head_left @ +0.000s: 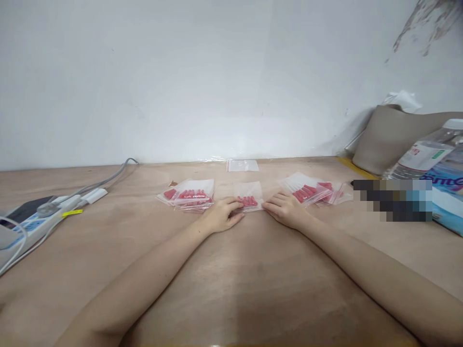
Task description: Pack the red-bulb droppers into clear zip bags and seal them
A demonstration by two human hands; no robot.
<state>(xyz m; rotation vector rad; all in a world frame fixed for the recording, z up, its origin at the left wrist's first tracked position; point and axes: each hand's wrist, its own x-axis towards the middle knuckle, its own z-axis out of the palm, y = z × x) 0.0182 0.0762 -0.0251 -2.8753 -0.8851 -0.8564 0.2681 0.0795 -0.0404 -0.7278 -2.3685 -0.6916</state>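
Note:
A small clear zip bag [248, 189] with several red tube-like pieces in it lies flat on the table between my hands. My left hand [223, 215] rests at its left side, fingertips touching the bag near the red pieces, thumb spread apart from the fingers. On the other side, my right hand [285, 208] lies palm down with its fingers stretched out, tips at the bag's lower right corner. Beyond my left hand sits a pile of similar filled bags [195, 186]. Another group of filled bags [306, 189] lies partly behind my right hand.
An empty-looking zip bag [243, 166] lies near the wall. At left are a power strip [34, 225] and grey cable [108, 178]. On the right stand a brown roll [383, 140], a plastic bottle [419, 156] and a blue package [448, 207], beside a pixelated patch.

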